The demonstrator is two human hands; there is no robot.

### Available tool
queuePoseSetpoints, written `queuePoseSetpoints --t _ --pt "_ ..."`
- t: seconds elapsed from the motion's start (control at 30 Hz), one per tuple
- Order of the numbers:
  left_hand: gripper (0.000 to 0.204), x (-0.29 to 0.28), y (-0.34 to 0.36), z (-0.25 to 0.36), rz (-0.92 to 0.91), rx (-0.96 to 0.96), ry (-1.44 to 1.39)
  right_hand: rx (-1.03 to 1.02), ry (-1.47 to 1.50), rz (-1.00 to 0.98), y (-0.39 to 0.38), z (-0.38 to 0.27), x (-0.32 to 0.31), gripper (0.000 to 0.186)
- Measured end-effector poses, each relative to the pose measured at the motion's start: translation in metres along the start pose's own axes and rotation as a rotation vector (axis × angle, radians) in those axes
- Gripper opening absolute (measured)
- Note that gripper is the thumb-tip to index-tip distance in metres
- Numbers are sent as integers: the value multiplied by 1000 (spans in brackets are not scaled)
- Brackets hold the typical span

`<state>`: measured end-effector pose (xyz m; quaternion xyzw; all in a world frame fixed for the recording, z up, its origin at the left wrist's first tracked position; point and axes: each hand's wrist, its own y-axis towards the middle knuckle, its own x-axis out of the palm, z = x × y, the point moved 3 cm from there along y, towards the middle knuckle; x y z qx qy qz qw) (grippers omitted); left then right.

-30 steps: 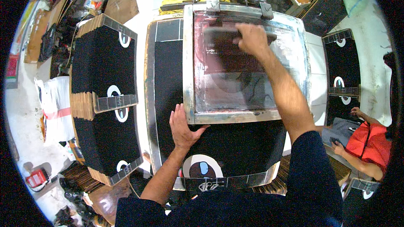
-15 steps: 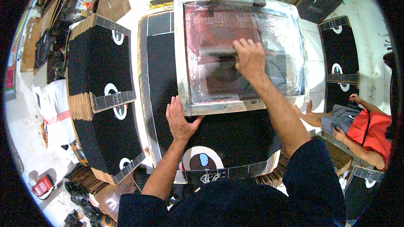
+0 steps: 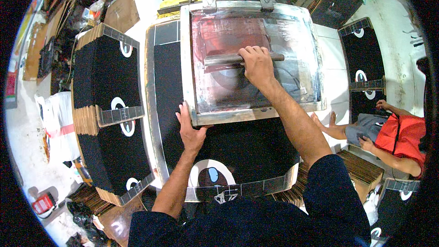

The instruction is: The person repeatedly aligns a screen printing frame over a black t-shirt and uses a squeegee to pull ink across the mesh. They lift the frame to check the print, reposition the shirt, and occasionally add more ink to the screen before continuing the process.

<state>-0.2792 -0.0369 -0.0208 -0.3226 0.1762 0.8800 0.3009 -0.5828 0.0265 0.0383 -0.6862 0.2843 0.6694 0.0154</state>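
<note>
My right hand (image 3: 259,67) is closed over the long bar handle of a squeegee (image 3: 224,59), which lies crosswise on the mesh of a screen printing frame (image 3: 256,118). Dark red ink (image 3: 228,34) smears the mesh on the far side of the squeegee, and a round printed shape shows faintly beneath. At the frame's near left corner rests my left hand (image 3: 191,135), fingers stretched along the outer side and thumb spread under the near edge. Below the frame lies a black sheet (image 3: 242,144) with a white-ringed eye print (image 3: 212,174) at its near edge.
To the left stand stacks of black-faced cardboard (image 3: 114,71) with eye prints. More printed sheets (image 3: 363,55) lie to the right, where a person in a red top (image 3: 400,139) sits. Hinge clamps (image 3: 266,2) hold the frame's far edge. A cardboard stack (image 3: 361,169) stands near right.
The squeegee and my right hand, blurred earlier, now show sharply and sit slightly farther up the mesh. My left hand stays at the frame corner. The whole view has shifted a little.
</note>
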Motion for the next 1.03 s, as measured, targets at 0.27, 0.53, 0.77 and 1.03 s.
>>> queuePoseSetpoints --t 0.27,0.53,0.77,1.03 --pt "113 -14 -1 11 28 -65 -294 -9 83 -4 44 24 -7 30" --pt "114 -14 2 15 56 -17 -219 11 79 -279 39 29 -4 37" --pt "113 -10 0 8 22 -93 -260 12 76 -323 148 83 50 54" --pt "109 -10 2 10 30 -93 -210 27 127 -666 205 107 77 59"
